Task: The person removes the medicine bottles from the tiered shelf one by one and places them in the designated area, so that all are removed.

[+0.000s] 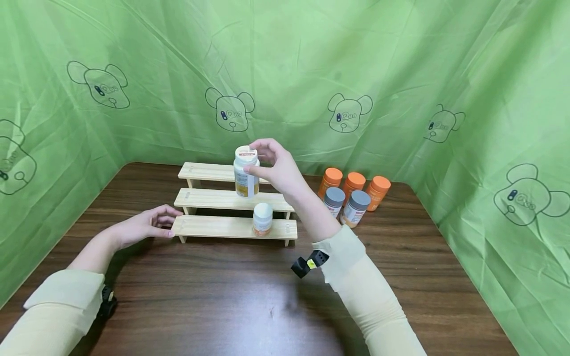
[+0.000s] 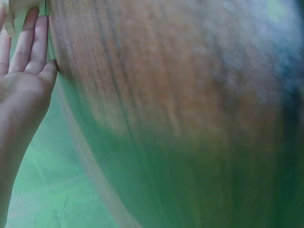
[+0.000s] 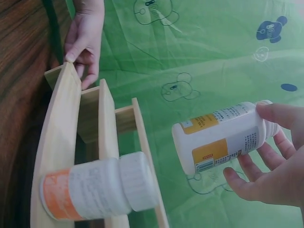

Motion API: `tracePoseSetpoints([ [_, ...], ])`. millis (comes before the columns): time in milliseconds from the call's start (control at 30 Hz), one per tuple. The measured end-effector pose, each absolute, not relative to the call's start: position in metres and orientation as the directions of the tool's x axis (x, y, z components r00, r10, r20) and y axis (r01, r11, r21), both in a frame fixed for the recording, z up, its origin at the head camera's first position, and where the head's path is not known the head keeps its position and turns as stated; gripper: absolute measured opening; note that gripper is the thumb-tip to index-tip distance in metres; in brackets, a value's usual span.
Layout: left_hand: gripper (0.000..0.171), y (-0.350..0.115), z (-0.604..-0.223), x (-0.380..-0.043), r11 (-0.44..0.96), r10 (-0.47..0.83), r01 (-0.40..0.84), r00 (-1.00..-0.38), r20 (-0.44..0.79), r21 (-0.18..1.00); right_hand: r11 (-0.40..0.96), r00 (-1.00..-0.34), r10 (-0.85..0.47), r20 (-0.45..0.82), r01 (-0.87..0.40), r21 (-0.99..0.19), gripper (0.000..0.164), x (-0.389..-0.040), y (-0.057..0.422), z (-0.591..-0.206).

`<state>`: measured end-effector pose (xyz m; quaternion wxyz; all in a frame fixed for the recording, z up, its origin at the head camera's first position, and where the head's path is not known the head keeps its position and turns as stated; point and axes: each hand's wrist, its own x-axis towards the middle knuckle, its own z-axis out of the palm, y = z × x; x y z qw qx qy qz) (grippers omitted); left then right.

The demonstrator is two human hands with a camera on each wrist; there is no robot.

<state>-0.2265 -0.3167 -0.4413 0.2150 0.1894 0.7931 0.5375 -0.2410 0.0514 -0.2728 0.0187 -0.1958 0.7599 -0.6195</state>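
Observation:
My right hand (image 1: pixel 278 165) grips a white pill bottle (image 3: pixel 221 135) with a yellow-and-white label near its cap, thumb on one side and fingers on the other. In the head view this bottle overlaps the upper two steps of a three-step wooden rack (image 1: pixel 213 226); the right wrist view shows its base apart from the boards. At the rack's left end, my left hand (image 1: pixel 147 226) holds the front step's corner between thumb and fingers. A smaller white bottle (image 1: pixel 262 220) with an orange band stands upright on the front step, toward its right end.
Right of the rack, several bottles stand grouped on the dark wood table (image 1: pixel 200 296): orange ones with orange lids (image 1: pixel 380 185) behind, white ones with grey lids (image 1: pixel 358 201) in front. A green curtain (image 1: pixel 294 59) with bear outlines encloses the table's back and sides.

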Motion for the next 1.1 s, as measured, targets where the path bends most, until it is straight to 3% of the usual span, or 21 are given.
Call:
tracePoseSetpoints([
  [1100, 0.055, -0.318, -0.443, -0.228, 0.364, 0.523, 0.073, -0.841, -0.139, 0.928, 0.092, -0.919, -0.314, 0.240, -0.281, -0.955, 0.040, -0.223, 0.138, -0.242],
])
